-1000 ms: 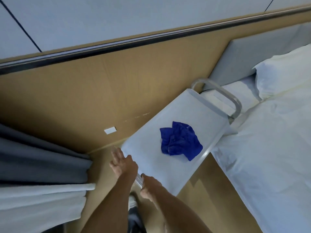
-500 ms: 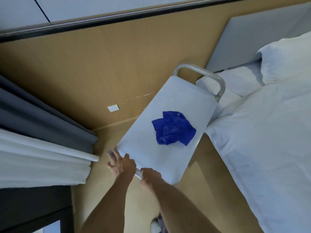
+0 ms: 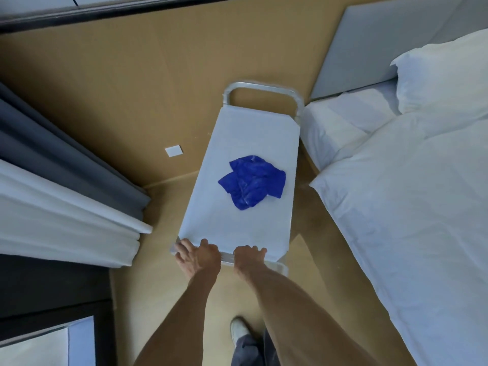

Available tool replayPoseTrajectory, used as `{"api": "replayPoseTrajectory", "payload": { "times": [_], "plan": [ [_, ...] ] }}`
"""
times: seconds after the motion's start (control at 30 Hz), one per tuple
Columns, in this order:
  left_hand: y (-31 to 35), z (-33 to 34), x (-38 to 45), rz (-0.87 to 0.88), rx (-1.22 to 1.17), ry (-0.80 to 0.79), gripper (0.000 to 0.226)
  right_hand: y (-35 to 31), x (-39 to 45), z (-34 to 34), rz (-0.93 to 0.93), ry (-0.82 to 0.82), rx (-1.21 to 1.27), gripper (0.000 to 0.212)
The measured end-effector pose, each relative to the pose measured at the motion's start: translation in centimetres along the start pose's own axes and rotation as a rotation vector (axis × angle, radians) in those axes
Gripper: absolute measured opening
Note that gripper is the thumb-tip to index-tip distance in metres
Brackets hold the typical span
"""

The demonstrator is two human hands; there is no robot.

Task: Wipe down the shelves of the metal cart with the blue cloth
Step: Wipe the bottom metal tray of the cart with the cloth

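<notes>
Here both hands are gripping the near handle bar (image 3: 228, 257) of the metal cart (image 3: 245, 225): the left hand (image 3: 199, 257) is curling over the bar's left end, the right hand (image 3: 249, 256) is clasping it just to the right. The blue cloth (image 3: 252, 180) is lying crumpled and untouched on the top shelf (image 3: 237, 133), right of its middle, so wiping is not yet begun. The step in hand looks like positioning the cart; steering it evenly with both hands should be keeping the cloth from sliding off. Then one hand should be letting go to pick up the cloth. On the right, the bed (image 3: 396, 207) is sitting close to the cart's far corner. The curtains (image 3: 66, 186) are hanging near on the left. Open floor (image 3: 163, 202) is lying between the curtains and the cart.
</notes>
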State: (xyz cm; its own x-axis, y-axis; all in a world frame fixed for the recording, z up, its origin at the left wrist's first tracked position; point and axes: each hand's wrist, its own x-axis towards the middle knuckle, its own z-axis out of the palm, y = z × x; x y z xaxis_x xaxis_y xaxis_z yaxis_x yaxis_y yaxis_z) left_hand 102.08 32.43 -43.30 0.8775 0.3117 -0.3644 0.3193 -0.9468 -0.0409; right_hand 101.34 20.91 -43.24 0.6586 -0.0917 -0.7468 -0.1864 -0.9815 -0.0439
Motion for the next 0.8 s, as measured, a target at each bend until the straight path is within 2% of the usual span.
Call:
{"api": "replayPoseTrajectory", "payload": {
  "times": [0.23,0.37,0.47,0.53,0.63,0.73,0.8],
  "plan": [
    [1.1,0.2,-4.2,0.006,-0.024,-0.083,0.036,3.5,-1.5,1.2,0.078,0.061,-0.139,0.039],
    [2.2,0.0,-5.9,-0.075,-0.176,-0.157,0.025,7.4,-2.0,0.4,0.101,0.103,-0.213,0.037],
    [4.6,-0.1,-8.4,-0.056,-0.204,-0.217,0.026,10.4,-2.0,-1.3,0.193,0.103,-0.258,0.042],
    [7.1,-0.4,-9.8,-0.048,-0.229,-0.307,0.030,11.8,-1.5,-3.4,0.222,0.148,-0.194,0.044],
    [10.4,-0.4,-10.4,-0.001,-0.318,-0.476,0.030,12.8,-0.7,-6.4,0.145,0.276,-0.068,0.036],
    [12.1,0.6,-9.1,0.120,-0.308,-0.679,0.032,13.4,0.0,-7.3,0.099,0.275,0.045,0.037],
    [11.9,1.2,-7.5,0.204,-0.176,-0.613,0.036,14.2,0.4,-6.3,0.078,0.238,0.135,0.035]
  ]
}}
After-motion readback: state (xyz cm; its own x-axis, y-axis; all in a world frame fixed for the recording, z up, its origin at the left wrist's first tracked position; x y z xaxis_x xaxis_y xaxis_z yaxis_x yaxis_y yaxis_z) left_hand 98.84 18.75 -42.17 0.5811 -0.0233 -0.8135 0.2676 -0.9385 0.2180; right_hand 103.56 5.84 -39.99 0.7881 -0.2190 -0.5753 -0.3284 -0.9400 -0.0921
